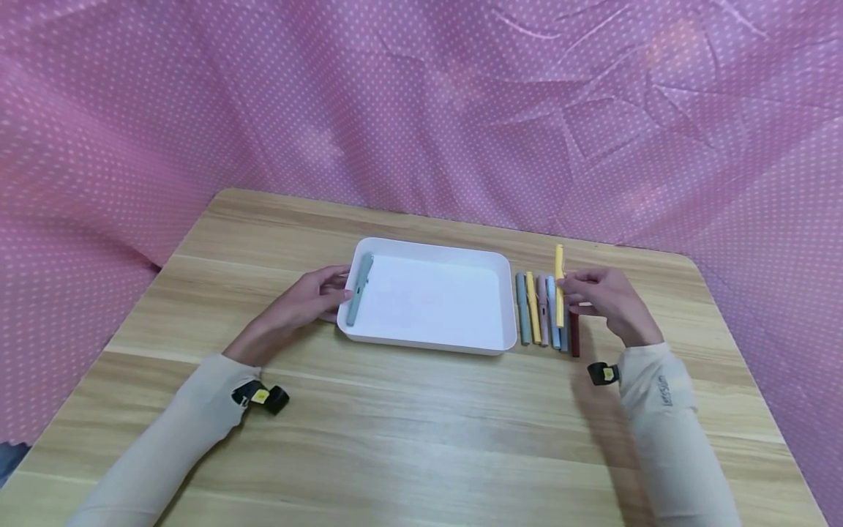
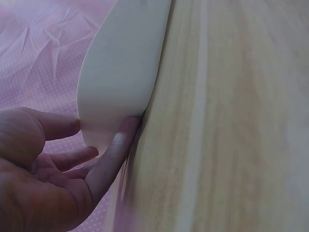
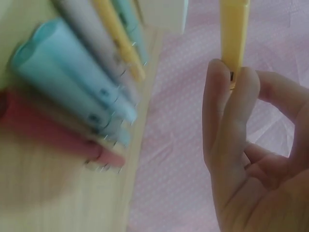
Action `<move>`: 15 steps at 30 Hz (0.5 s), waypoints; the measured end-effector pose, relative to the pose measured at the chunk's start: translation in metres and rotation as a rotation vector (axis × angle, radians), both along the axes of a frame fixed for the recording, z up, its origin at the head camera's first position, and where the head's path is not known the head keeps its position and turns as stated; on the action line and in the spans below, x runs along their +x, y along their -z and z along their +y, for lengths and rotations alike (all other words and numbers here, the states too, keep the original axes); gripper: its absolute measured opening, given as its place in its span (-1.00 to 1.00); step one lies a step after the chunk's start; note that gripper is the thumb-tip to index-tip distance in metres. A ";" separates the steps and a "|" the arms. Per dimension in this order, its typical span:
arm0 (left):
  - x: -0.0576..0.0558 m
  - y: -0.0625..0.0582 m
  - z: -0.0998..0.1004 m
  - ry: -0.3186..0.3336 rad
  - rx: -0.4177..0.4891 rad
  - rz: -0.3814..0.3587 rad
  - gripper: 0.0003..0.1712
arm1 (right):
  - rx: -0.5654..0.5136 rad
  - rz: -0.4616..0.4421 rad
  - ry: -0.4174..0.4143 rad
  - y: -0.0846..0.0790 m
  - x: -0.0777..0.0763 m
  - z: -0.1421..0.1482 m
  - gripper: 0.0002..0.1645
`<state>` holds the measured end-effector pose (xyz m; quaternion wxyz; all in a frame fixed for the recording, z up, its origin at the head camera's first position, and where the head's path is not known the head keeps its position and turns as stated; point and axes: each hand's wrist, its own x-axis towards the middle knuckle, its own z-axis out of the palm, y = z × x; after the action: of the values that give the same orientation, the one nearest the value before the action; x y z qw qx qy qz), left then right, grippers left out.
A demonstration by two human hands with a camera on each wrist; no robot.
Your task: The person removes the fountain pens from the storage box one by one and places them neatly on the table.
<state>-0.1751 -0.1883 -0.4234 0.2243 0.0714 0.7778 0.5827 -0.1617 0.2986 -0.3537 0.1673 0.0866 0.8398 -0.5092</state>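
Note:
At the left end of the white tray (image 1: 428, 344), my left hand (image 1: 309, 295) grips the side, thumb at the rim. In the left wrist view its fingers (image 2: 108, 157) reach low on the tray's outer wall (image 2: 118, 63). One grey-green pen (image 1: 359, 289) lies inside the tray along that end. My right hand (image 1: 609, 300) pinches a yellow pen (image 1: 559, 285) between thumb and fingers, raised over a row of pens. That row holds a grey-green pen (image 1: 522, 307), another yellow pen (image 1: 533, 307), a mauve pen (image 1: 543, 311), bluish pens (image 3: 72, 67) and a dark red pen (image 1: 576, 337).
The row of pens lies on the wooden table (image 1: 421, 439) just right of the tray. A pink dotted cloth (image 1: 395, 110) hangs behind the table and along its sides. Small black cameras (image 1: 602, 373) are strapped at both wrists.

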 end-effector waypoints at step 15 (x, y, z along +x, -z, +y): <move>0.001 0.000 -0.001 0.001 -0.013 0.007 -0.25 | 0.048 -0.030 0.045 0.021 0.016 0.043 -0.21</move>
<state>-0.1742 -0.1889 -0.4236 0.2224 0.0721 0.7823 0.5774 -0.1457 0.3412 -0.3744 0.1663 0.1174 0.8469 -0.4913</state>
